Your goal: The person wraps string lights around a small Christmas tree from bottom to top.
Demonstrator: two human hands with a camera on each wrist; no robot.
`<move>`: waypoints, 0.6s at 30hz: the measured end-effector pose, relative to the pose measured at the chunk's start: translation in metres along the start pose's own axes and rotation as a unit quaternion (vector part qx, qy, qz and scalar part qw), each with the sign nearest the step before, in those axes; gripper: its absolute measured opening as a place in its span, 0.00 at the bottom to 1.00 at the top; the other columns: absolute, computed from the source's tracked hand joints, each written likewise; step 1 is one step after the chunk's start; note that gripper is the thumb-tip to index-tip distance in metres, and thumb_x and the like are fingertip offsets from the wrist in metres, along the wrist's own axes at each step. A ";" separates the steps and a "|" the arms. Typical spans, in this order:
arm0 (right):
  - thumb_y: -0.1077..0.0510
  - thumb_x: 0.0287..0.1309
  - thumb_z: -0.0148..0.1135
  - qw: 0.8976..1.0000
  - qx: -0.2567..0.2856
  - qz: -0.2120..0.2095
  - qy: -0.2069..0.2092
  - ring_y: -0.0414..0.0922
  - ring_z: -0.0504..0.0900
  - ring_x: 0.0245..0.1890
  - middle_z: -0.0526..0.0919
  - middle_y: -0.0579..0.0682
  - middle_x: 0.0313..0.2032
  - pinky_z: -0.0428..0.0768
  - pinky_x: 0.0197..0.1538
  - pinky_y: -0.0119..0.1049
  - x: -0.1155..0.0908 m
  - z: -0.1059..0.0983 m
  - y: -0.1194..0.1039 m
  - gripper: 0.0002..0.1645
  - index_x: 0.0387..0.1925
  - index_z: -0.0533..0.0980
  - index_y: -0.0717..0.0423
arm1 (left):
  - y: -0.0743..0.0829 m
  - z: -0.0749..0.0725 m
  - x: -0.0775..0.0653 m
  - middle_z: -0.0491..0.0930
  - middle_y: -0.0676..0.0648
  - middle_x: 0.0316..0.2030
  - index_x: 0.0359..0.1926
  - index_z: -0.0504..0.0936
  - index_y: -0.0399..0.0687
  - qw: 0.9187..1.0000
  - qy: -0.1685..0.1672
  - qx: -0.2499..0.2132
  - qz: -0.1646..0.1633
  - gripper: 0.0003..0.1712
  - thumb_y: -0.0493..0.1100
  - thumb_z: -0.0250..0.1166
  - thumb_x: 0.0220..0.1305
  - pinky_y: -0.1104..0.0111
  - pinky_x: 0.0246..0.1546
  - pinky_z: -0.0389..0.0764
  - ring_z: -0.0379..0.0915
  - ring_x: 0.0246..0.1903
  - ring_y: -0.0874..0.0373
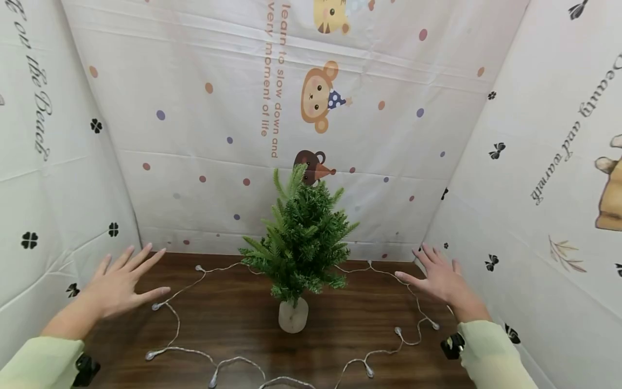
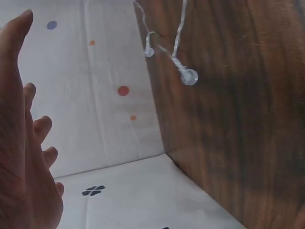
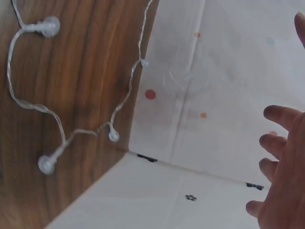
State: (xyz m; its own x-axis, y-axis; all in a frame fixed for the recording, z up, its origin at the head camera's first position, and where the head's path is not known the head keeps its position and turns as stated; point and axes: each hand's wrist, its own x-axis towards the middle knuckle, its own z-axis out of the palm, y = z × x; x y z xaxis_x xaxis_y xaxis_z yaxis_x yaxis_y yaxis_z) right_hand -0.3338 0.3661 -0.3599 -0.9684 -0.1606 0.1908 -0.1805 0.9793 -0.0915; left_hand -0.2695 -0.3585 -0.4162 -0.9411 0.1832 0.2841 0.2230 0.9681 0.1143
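A small artificial Christmas tree point(image 1: 306, 243) stands upright on a pale round base point(image 1: 293, 315) in the middle of the wooden table. Around it lies a string of lights point(image 1: 189, 350) with clear bulbs on a thin twisted wire. My left hand point(image 1: 119, 283) hovers at the left with fingers spread, holding nothing. Over on the right, my right hand point(image 1: 439, 275) is also spread and holds nothing. In the left wrist view a clear bulb point(image 2: 189, 77) lies on the table, apart from the hand. The right wrist view shows several bulbs, one a clear bulb point(image 3: 46, 164).
White printed cloth stands behind the table as a back wall point(image 1: 184, 135), with a left side wall point(image 1: 58, 189) and a right side wall point(image 1: 515, 216). Brown wooden table point(image 1: 252, 319) shows around the tree. A small black device point(image 1: 453, 346) sits at the right wrist, another point(image 1: 86, 370) at the left.
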 end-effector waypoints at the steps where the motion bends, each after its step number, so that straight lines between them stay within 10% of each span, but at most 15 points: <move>1: 0.18 0.60 0.52 1.000 0.003 -0.003 0.002 0.69 0.44 0.79 0.50 0.64 0.80 0.41 0.67 0.82 -0.001 0.003 0.000 0.61 0.79 0.57 0.55 | 0.000 0.002 -0.001 0.45 0.37 0.81 0.83 0.40 0.70 1.000 0.002 0.002 0.000 0.56 0.77 0.58 0.64 0.26 0.69 0.32 0.40 0.77 0.25; 18: 0.27 0.62 0.61 0.992 0.092 -0.058 0.062 0.65 0.50 0.79 0.54 0.61 0.79 0.50 0.71 0.76 -0.023 0.064 -0.027 0.52 0.77 0.62 0.50 | 0.005 0.047 -0.020 0.58 0.36 0.78 0.82 0.51 0.59 0.998 0.027 -0.030 0.046 0.52 0.66 0.64 0.67 0.29 0.65 0.56 0.57 0.72 0.28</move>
State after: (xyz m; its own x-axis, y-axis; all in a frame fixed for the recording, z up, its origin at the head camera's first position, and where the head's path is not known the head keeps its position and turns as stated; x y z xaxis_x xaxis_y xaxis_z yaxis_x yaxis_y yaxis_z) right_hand -0.3176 0.3358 -0.4245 -0.9130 -0.2433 0.3275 -0.3285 0.9144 -0.2365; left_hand -0.2618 -0.3492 -0.4659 -0.9015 0.2591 0.3467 0.3236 0.9355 0.1421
